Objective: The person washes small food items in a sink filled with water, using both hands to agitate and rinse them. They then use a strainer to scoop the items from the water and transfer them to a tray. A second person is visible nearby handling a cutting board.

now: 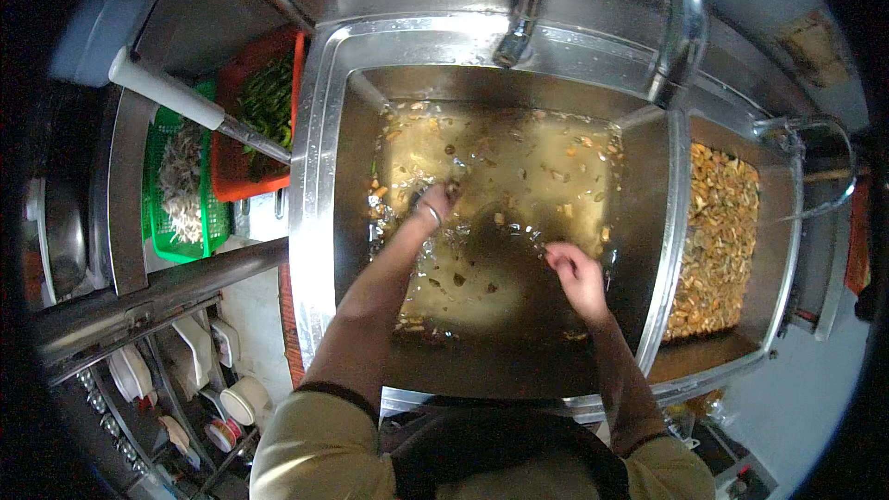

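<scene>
My left hand, with a band at the wrist, is at the water surface in the left-centre of a large stainless steel sink basin. A small brown piece shows at its fingertips. Further right and nearer to me, my right hand has its fingers curled inward, fingertips at the water. Whether they pinch anything is too unclear to see. Cloudy yellowish water fills the basin's lower part. Brown and orange food pieces float in it, with more gathered along the edges.
A second basin at right holds many orange-brown food pieces. Metal faucet pipes reach over the sink's back. At left, a red basket holds green vegetables and a green basket pale strips. A white-handled tool crosses above them.
</scene>
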Motion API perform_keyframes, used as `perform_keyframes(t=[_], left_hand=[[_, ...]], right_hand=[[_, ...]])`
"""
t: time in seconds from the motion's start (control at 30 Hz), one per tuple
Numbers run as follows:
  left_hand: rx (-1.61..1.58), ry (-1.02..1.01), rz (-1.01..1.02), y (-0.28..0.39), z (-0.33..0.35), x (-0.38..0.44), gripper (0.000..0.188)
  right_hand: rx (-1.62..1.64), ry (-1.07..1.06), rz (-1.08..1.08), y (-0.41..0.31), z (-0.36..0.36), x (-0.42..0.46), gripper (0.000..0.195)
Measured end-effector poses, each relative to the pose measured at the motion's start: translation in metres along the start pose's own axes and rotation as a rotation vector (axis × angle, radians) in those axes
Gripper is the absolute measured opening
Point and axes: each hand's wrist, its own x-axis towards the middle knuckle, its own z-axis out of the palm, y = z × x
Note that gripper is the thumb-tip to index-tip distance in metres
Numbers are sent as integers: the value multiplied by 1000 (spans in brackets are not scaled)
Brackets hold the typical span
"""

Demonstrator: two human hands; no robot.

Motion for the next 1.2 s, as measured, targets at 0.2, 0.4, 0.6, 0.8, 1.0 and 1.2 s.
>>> perform_keyframes(t=[0.2, 0.4, 0.6, 0.8, 1.0, 1.2], left_hand=[[-1191, -99, 59, 55, 0, -144, 27], [-1987, -307, -437, 90, -13, -191, 15], [-2203, -19, -303, 56, -11, -165, 22], [-2469, 60, -191, 48, -18, -148, 28], [-2355, -97, -337, 54, -16, -186, 15], [-2440, -91, -493, 58, -3, -202, 15]], right_hand=[[-399, 16, -487, -11, 129, 181, 22], [-603, -208, -34, 119, 192, 308, 19], [54, -405, -19, -23, 165, 126, 26], [-239, -275, -78, -37, 142, 173, 34], [-523, -132, -487, -5, 199, 284, 25], [272, -296, -193, 49, 214, 287, 21]])
